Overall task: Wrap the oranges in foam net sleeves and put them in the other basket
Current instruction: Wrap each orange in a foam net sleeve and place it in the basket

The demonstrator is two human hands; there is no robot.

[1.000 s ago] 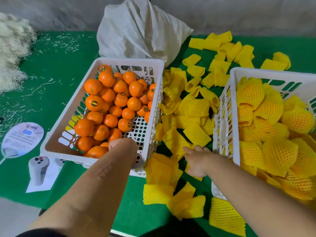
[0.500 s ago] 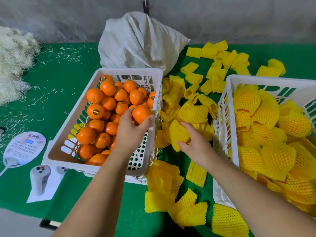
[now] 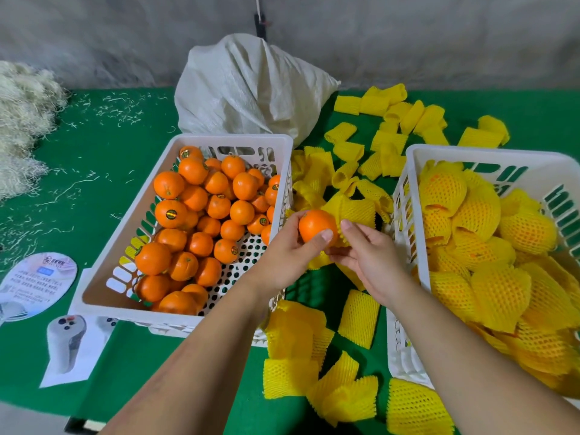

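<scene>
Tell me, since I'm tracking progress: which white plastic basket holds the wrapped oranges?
The white plastic basket on the right: its fruit sits in yellow foam net; the left basket's is bare.

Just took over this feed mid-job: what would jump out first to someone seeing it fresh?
At centre, the left hand grips a bare orange while the right hand holds a yellow foam sleeve against it. The left basket holds unwrapped oranges; the right basket is piled with wrapped ones. Loose sleeves litter the green table between them.
</scene>
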